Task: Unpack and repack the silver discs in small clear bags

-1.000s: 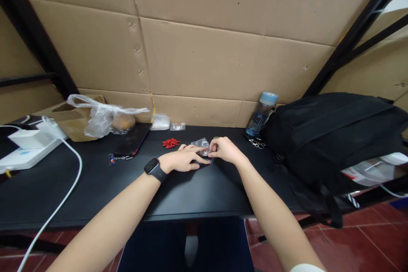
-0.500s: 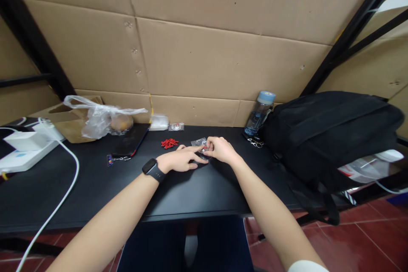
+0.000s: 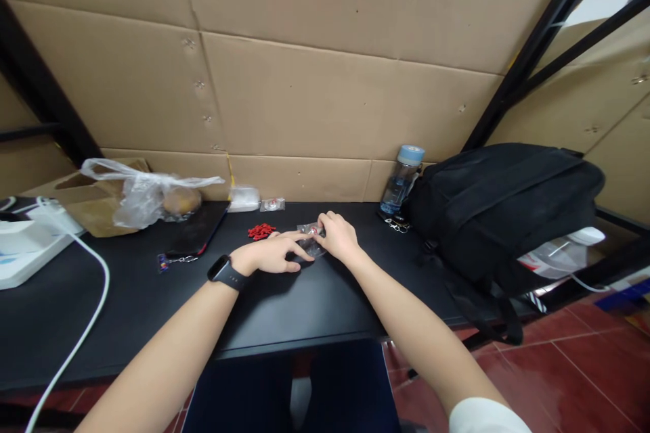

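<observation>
A small clear plastic bag (image 3: pixel 319 249) lies flat on the black desk between my hands, with a small red and whitish item showing at it. My left hand (image 3: pixel 277 254), a dark watch on its wrist, rests low with its fingers stretched out and the tips on the bag's left side. From the right, my right hand (image 3: pixel 339 237) bends its fingers in a pinch at the bag; the exact grip is partly hidden. Just behind the left hand lies a pile of small red pieces (image 3: pixel 261 231). Farther back is a second little clear packet (image 3: pixel 273 204).
A white plastic packet (image 3: pixel 244 199), a dark pouch (image 3: pixel 196 233) with a key chain, and a knotted plastic bag (image 3: pixel 142 196) are on the left. A power strip (image 3: pixel 17 250) trails a white cable. On the right stand a water bottle (image 3: pixel 399 183) and black backpack (image 3: pixel 502 210).
The view has shifted slightly, so the whole scene sits farther left. My hands stay at the small plastic bag, and more of its near edge shows between them.
</observation>
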### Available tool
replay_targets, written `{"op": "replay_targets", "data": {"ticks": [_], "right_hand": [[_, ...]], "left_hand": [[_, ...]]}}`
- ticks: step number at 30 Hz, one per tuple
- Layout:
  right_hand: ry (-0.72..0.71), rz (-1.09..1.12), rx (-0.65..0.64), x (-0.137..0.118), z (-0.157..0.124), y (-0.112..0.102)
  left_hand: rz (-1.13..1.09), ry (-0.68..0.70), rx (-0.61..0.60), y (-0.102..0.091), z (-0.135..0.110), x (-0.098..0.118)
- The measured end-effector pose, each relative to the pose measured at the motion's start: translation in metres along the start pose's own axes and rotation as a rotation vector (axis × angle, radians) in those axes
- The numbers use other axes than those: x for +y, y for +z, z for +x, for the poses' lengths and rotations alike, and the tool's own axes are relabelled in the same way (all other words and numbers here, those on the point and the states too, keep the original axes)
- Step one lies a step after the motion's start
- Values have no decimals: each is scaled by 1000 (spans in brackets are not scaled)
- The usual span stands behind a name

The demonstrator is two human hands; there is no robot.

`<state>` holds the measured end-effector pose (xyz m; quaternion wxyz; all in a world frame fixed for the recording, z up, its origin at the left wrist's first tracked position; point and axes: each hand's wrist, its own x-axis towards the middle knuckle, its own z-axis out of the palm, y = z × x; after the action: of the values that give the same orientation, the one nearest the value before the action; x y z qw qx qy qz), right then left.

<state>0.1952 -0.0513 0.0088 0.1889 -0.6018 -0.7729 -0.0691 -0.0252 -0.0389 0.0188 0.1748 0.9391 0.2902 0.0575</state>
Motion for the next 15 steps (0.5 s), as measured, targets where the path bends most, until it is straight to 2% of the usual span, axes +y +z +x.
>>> {"op": "replay_targets", "data": {"ticks": [3,5,8,11,13,15], "right_hand": [[-11,34,14,0,0,4],[-81,124,-18,5,1,2],[-224,347,-77,19,4,-7],[-266,477,-29,35,6,-17],[-259,483,-30,42,6,-19],[-251,466,-70,44,6,-16]], "left_hand": [[-75,24,7,0,-2,-8],[-90,26,56,-1,-1,-10],[-51,5,219,1,3,-10],[73,-105,433,7,12,-9],[140,-153,485,11,18,-9],[156,-151,474,14,22,-9]]}}
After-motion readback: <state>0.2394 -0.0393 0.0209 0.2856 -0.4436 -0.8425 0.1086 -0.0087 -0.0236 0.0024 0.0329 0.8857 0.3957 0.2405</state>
